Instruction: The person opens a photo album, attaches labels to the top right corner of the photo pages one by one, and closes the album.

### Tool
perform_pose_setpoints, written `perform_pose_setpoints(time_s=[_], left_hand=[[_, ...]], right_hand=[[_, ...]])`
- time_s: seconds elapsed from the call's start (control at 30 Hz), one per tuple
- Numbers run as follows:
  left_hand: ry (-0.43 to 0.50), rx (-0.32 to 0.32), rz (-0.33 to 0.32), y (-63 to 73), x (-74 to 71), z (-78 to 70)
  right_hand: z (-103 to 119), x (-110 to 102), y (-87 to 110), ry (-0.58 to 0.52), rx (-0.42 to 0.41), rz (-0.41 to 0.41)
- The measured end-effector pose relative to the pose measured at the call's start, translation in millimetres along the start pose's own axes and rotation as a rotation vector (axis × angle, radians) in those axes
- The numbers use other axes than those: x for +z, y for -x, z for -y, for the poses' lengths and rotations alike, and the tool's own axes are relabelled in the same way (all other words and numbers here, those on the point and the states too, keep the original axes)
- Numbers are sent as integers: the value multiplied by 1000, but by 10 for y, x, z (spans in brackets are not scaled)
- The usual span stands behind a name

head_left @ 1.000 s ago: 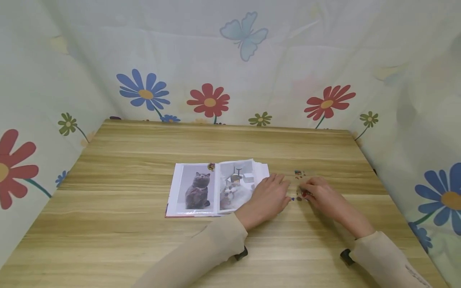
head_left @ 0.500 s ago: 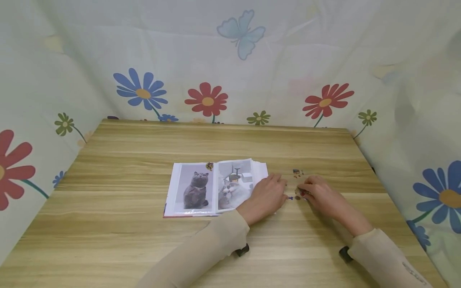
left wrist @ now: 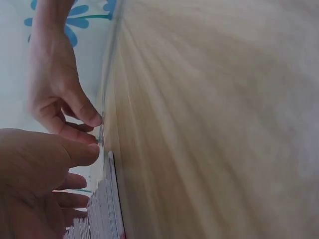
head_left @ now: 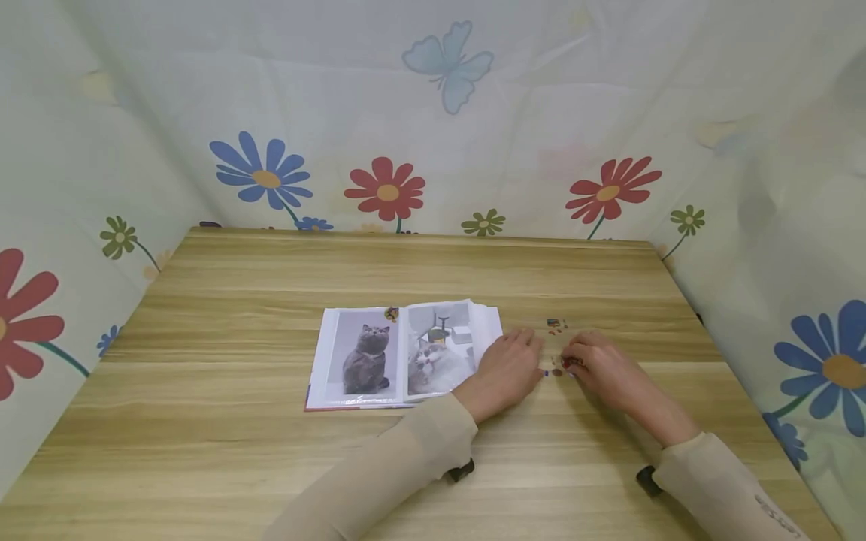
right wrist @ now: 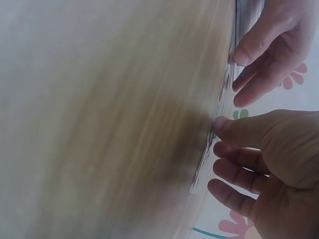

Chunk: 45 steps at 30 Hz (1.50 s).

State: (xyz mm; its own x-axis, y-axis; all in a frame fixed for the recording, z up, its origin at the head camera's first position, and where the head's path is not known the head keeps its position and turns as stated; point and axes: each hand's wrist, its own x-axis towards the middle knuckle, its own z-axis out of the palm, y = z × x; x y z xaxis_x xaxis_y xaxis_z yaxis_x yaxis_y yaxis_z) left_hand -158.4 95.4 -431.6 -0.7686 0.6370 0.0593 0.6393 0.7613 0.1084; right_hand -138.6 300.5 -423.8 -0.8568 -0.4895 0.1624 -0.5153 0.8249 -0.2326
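A clear sheet of small colourful stickers [head_left: 553, 323] lies flat on the table, to the right of an open photo album [head_left: 318, 361]. My left hand [head_left: 509, 367] rests at the sheet's left side, fingers extended and thumb tip beside a small blue sticker [head_left: 546, 373]. At the sheet's right part, my right hand [head_left: 604, 373] pinches at a red sticker [head_left: 570, 362] with thumb and index finger, its fingertips covering part of it. In the right wrist view the thin sheet [right wrist: 203, 167] shows edge-on under the right fingertips, with the left hand [right wrist: 271, 52] near its far end.
The album shows two cat photos [head_left: 368, 361], and a round colourful sticker [head_left: 392, 315] sits at the upper right of its left page. Its stacked pages [left wrist: 107, 199] stand next to the left hand. Flowered cloth [head_left: 325, 105] hangs behind the wooden table [head_left: 203, 451].
The head view has shifted slightly. Both hands stay at the sticker sheet, with only small movements of the right fingertips around the red sticker.
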Motion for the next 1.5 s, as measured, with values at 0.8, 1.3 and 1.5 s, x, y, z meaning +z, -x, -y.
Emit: perform_pose_setpoints(time_s=[0.8, 1.3, 1.5], left_hand=[[-19, -1, 36, 8, 17, -88], [-42, 1, 12, -6, 11, -102], [-41, -5, 12, -6, 8, -106]], right_hand=[[13, -6, 29, 41, -33, -70], [29, -74, 122, 55, -84, -108], [56, -98, 193, 36, -81, -118]])
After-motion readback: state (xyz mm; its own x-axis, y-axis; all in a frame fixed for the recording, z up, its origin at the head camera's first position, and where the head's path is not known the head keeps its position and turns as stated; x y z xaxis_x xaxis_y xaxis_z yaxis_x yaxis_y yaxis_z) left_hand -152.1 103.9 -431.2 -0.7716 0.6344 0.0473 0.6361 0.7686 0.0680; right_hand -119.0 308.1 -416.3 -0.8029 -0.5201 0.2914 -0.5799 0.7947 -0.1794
